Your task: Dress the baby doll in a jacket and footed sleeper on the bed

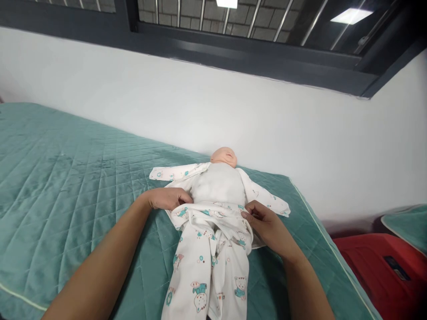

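A baby doll [223,156] lies on its back on a green quilted bed [66,178], head toward the wall. It wears white printed trousers [208,271], and an open white printed top [173,172] is spread under its bare cloth torso. My left hand [168,198] is closed on the trousers' waistband at the doll's left-side hip as seen. My right hand [263,222] pinches the waistband on the other side.
A white wall runs behind the bed under a dark-framed window [253,49]. To the right of the bed stands a red object [373,262], with another green quilted surface [407,224] beyond it.
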Action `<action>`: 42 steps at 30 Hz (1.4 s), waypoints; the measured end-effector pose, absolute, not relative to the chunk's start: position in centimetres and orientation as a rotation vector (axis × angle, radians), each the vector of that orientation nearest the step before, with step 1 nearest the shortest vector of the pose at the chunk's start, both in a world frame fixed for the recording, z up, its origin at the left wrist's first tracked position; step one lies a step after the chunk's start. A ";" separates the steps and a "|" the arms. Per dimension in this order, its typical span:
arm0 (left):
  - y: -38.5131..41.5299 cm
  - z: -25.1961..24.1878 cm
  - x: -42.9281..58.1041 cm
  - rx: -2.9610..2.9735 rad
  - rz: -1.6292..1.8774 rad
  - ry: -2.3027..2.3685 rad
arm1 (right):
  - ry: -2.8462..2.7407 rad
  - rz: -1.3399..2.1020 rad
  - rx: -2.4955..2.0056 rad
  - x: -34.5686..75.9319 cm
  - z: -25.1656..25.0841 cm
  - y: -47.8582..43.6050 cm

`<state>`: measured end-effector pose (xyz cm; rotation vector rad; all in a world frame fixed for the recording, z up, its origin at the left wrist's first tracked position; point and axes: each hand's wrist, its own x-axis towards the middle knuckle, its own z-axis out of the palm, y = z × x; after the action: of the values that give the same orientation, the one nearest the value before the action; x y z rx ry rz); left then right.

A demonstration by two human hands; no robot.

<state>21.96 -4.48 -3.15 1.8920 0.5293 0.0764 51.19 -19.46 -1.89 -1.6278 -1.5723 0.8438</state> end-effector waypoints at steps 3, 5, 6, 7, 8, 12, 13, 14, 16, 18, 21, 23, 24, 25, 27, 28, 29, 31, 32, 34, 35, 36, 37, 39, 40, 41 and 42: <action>-4.3 -3.2 21.9 1.852 0.165 0.495 | -1.554 0.803 -1.640 51.3 -2.1 -19.5; -4.2 -3.3 21.9 1.805 0.240 0.471 | -1.535 0.761 -1.657 51.5 -2.3 -19.4; -4.1 -3.4 22.0 1.770 0.272 0.473 | -1.524 0.731 -1.669 51.6 -2.4 -19.3; -4.1 -3.6 22.0 1.729 0.301 0.485 | -1.510 0.690 -1.690 51.7 -2.6 -19.2; -4.1 -3.7 22.1 1.689 0.333 0.509 | -1.492 0.641 -1.721 51.7 -2.7 -19.1; -4.0 -4.2 22.6 1.602 0.537 0.637 | -1.405 0.398 -1.883 51.6 -3.4 -18.5; -4.0 -4.3 22.7 1.594 0.589 0.666 | -1.390 0.342 -1.916 51.5 -3.6 -18.4; -4.0 -4.3 22.8 1.593 0.625 0.694 | -1.381 0.294 -1.941 51.5 -3.7 -18.3; -4.0 -4.4 23.1 1.624 0.632 0.744 | -1.383 0.243 -1.971 51.2 -4.0 -18.1; -4.1 -4.2 23.3 1.686 0.595 0.778 | -1.405 0.257 -1.988 51.0 -4.1 -18.0; -4.5 -3.7 23.6 1.739 0.546 0.815 | -1.439 0.314 -2.013 50.8 -4.2 -17.8; -5.0 -3.1 23.8 1.734 0.492 0.879 | -1.447 0.350 -2.014 50.8 -4.2 -17.7; -5.2 -2.8 23.9 1.730 0.459 0.926 | -1.445 0.368 -2.014 50.8 -4.2 -17.7; -5.4 -2.6 24.0 1.729 0.425 0.972 | -1.442 0.386 -2.014 50.8 -4.2 -17.7; -5.8 -2.0 24.2 1.746 0.376 1.022 | -1.430 0.417 -2.025 50.9 -4.1 -17.6; -5.9 -1.8 24.2 1.766 0.360 1.018 | -1.422 0.428 -2.034 50.9 -4.1 -17.6; -6.0 -1.6 24.3 1.793 0.344 1.005 | -1.415 0.442 -2.043 50.9 -4.0 -17.6; -6.0 -1.3 24.3 1.854 0.312 0.986 | -1.388 0.468 -2.052 50.8 -3.9 -17.6; -6.0 -1.3 24.3 1.876 0.295 0.989 | -1.369 0.483 -2.040 50.8 -3.9 -17.7; -6.0 -1.2 24.3 1.890 0.264 1.009 | -1.344 0.531 -1.966 50.9 -4.0 -17.8; -6.0 -1.3 24.4 1.884 0.256 1.019 | -1.338 0.564 -1.916 51.0 -4.1 -17.8; -6.0 -1.4 24.4 1.873 0.259 1.026 | -1.334 0.600 -1.868 51.1 -4.1 -17.9; -6.1 -1.5 24.5 1.853 0.271 1.029 | -1.332 0.644 -1.828 51.1 -4.2 -17.9; -6.1 -1.8 24.6 1.773 0.322 1.004 | -1.310 0.741 -1.778 51.1 -4.2 -18.0; -6.2 -2.0 24.7 1.705 0.355 0.972 | -1.286 0.791 -1.756 50.9 -4.1 -18.0; -6.2 -2.1 24.8 1.625 0.386 0.929 | -1.260 0.840 -1.728 50.7 -4.0 -18.1; -6.3 -2.3 24.8 1.544 0.411 0.883 | -1.232 0.890 -1.692 50.5 -3.9 -18.1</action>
<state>24.84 -6.29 -2.27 1.5442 0.8833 0.4112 50.51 -18.12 -3.85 -1.6917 -1.2317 0.8901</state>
